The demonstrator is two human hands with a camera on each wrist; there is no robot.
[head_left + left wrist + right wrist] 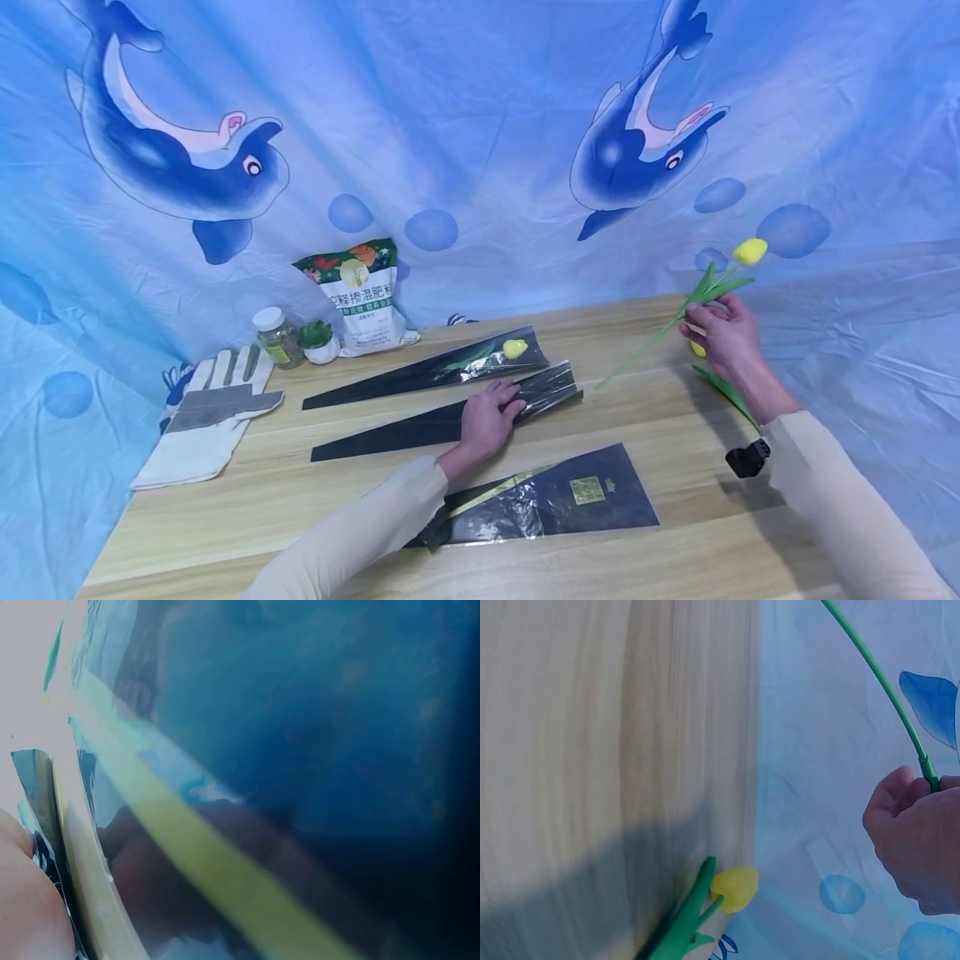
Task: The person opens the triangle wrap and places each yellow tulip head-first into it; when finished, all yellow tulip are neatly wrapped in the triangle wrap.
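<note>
My right hand [731,337] pinches the stem of an artificial yellow tulip [750,252] just under its green leaves, holding it above the table's right side. Its long bare stem slants down to the left. My left hand [486,423] rests on the middle black flower sleeve [405,433], close to its wide end, fingers over the film. Behind it, another black sleeve [390,386] has a yellow tulip [514,348] inside. A third sleeve [547,500], with a gold square print, lies in front, partly covered by my left arm. Another tulip [735,889] lies beneath my right hand.
At the left of the wooden table lie white-and-grey gloves [213,412]. Behind them stand a lidded jar [279,340], a small potted succulent [320,342] and a fertilizer bag [367,304]. A blue dolphin-print curtain [465,150] hangs along the back edge.
</note>
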